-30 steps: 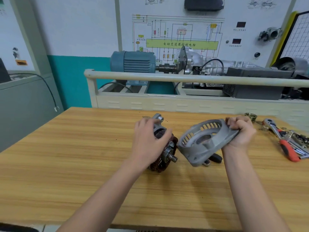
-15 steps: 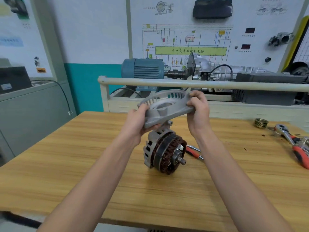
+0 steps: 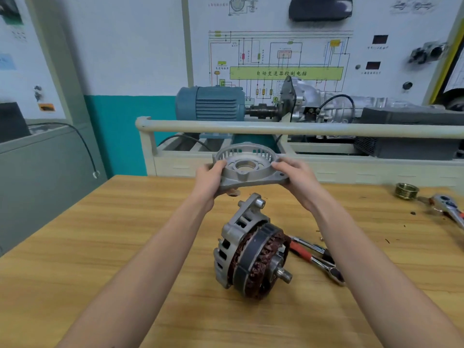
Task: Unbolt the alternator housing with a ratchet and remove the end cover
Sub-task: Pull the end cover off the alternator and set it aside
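Since half a second ago, the end cover [image 3: 247, 167] has turned in the two hands: it was tilted with its open side facing away, and it now sits nearly level, open side up, so the bearing seat shows from above. The view has also dipped, bringing more of the desk [image 3: 100, 247] into sight.

At far left a grey cabinet [image 3: 37, 172] stands beside the desk, with a black cable [image 3: 85, 146] hanging down its side. The left hand [image 3: 209, 180] grips the left edge of the cover, fingers curled under its flange and thumb on the rim. The cover is held in the air above the far part of the desk, clear of everything below. The right hand [image 3: 295, 180] grips the right edge the same way, thumb on top and fingers below.

Below the cover, the alternator body [image 3: 251, 257] rests on the desk on its side, with copper windings exposed and the shaft pointing to the right and toward the camera. Just to its right lies a red-handled tool [image 3: 313, 257], partly hidden by the right forearm. Further right, near the far edge, a brass pulley [image 3: 406, 190] stands on the desk, and beside it lies the ratchet [image 3: 447, 208], cut off by the frame edge.
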The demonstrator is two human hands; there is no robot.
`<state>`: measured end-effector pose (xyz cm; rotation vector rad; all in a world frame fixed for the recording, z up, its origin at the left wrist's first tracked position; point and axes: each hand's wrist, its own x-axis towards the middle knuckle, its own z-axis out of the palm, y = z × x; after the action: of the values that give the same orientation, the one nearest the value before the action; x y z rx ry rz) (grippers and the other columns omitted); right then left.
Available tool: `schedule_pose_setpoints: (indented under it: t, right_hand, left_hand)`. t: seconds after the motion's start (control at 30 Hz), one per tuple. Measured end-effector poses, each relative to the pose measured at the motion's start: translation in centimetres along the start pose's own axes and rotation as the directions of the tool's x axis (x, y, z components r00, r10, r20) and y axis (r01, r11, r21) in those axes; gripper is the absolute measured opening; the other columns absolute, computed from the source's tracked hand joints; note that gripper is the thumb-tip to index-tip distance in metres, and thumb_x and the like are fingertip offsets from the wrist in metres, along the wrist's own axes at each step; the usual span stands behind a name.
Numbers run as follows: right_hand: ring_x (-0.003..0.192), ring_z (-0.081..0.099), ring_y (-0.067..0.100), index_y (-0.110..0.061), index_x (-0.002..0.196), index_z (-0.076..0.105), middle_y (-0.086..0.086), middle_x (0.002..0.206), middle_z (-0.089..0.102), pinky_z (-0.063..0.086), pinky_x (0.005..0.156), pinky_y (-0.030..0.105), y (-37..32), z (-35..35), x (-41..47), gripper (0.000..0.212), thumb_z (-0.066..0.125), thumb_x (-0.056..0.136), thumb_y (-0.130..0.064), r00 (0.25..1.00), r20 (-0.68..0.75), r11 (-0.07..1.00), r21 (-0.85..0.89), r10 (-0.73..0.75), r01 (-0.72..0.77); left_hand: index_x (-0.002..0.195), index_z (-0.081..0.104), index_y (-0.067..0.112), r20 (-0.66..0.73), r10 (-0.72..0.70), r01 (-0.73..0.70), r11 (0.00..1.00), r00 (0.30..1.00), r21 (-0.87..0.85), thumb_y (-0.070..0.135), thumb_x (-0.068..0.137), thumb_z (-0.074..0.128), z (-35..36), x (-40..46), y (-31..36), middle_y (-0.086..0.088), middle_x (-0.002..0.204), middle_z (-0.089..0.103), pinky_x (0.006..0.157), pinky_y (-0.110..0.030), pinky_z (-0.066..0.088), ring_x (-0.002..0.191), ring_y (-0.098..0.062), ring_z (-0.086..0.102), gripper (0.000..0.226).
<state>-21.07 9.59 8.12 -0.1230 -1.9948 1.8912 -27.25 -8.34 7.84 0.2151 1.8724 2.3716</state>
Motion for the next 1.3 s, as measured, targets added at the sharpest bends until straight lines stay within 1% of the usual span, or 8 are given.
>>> schedule_pose_setpoints:
  t: [0.23,0.5,0.67,0.8,0.9,1.0,1.2,1.3]
  right_hand:
    - [0.104,0.061,0.02,-0.004,0.131,0.055,0.01,0.122,0.064,0.049,0.093,0.034,6.5,-2.0,2.8,0.043,0.063,0.091,-0.017,0.988,-0.022,0.98,-0.125,0.151,-0.153]
    - [0.107,0.06,0.018,-0.012,0.108,0.067,0.005,0.115,0.066,0.044,0.102,0.037,8.5,0.9,3.1,0.026,0.06,0.093,-0.032,0.892,0.228,0.865,-0.424,0.389,-0.269]
    - [0.08,0.055,0.002,-0.028,0.096,0.053,-0.017,0.088,0.051,0.045,0.05,0.008,7.5,2.5,1.0,0.027,0.041,0.091,-0.052,0.767,0.333,0.78,-0.533,0.549,-0.327]
    - [0.059,0.057,-0.001,-0.02,0.08,0.054,-0.006,0.081,0.056,0.044,0.046,0.011,7.7,2.3,-0.1,0.037,0.036,0.088,-0.051,0.779,0.266,0.737,-0.585,0.568,-0.338]
    - [0.083,0.061,0.007,-0.021,0.089,0.055,0.006,0.105,0.06,0.044,0.08,0.016,7.8,2.3,-0.4,0.035,0.031,0.096,-0.045,0.803,0.217,0.71,-0.627,0.556,-0.322]
    - [0.128,0.044,0.029,-0.01,0.132,0.046,0.018,0.142,0.043,0.031,0.109,0.042,7.5,2.4,-0.8,0.047,0.027,0.102,-0.04,0.81,0.191,0.674,-0.674,0.555,-0.302]
    - [0.081,0.056,0.012,-0.022,0.09,0.058,-0.001,0.098,0.062,0.042,0.065,0.026,6.2,1.8,-3.1,0.031,0.039,0.099,-0.044,0.891,0.118,0.844,-0.394,0.438,-0.363]
    - [0.096,0.062,0.013,-0.019,0.098,0.063,0.0,0.106,0.068,0.046,0.072,0.022,5.2,0.5,-4.7,0.027,0.044,0.097,-0.038,0.952,0.121,0.952,-0.162,0.282,-0.261]
  left_hand:
    - [0.12,0.043,0.001,-0.012,-0.153,0.154,0.982,0.988,0.113,0.027,0.093,0.062,0.8,4.9,-5.3,-0.014,0.101,0.061,0.043,-0.023,0.049,0.071,-0.022,0.065,0.042]
    - [0.119,0.048,0.001,-0.192,-0.194,0.247,0.919,0.962,0.307,0.024,0.096,0.051,-6.3,4.0,-8.0,-0.014,0.095,0.061,0.051,-0.032,0.053,0.074,-0.027,0.062,0.033]
    - [0.12,0.057,-0.005,-0.22,-0.134,0.225,0.855,0.966,0.467,0.018,0.097,0.048,-11.2,1.3,-8.9,-0.019,0.105,0.065,0.078,-0.039,0.051,0.094,-0.03,0.063,0.034]
    - [0.127,0.053,-0.004,-0.175,-0.109,0.189,0.809,0.979,0.557,0.019,0.099,0.045,-12.1,-0.1,-9.2,-0.019,0.118,0.063,0.085,-0.035,0.05,0.104,-0.028,0.061,0.038]
    - [0.114,0.059,-0.006,-0.145,-0.028,0.126,0.679,0.989,0.723,0.015,0.099,0.043,-12.1,-0.1,-8.9,-0.024,0.112,0.063,0.073,-0.035,0.05,0.092,-0.027,0.059,0.031]
    - [0.108,0.062,-0.004,-0.127,-0.055,0.137,0.548,0.99,0.825,0.016,0.099,0.045,-12.4,0.2,-8.7,-0.026,0.116,0.059,0.091,-0.045,0.049,0.107,-0.037,0.056,0.028]
    - [0.105,0.061,-0.006,-0.132,-0.141,0.187,0.52,0.981,0.833,0.009,0.096,0.047,-11.9,-0.4,-7.2,-0.023,0.107,0.064,0.074,-0.035,0.047,0.091,-0.033,0.061,0.022]
    - [0.078,0.054,0.007,-0.144,-0.148,0.199,0.496,0.979,0.845,0.018,0.099,0.049,-10.7,-1.8,-5.9,-0.012,0.083,0.059,0.065,-0.033,0.044,0.072,-0.025,0.056,0.024]
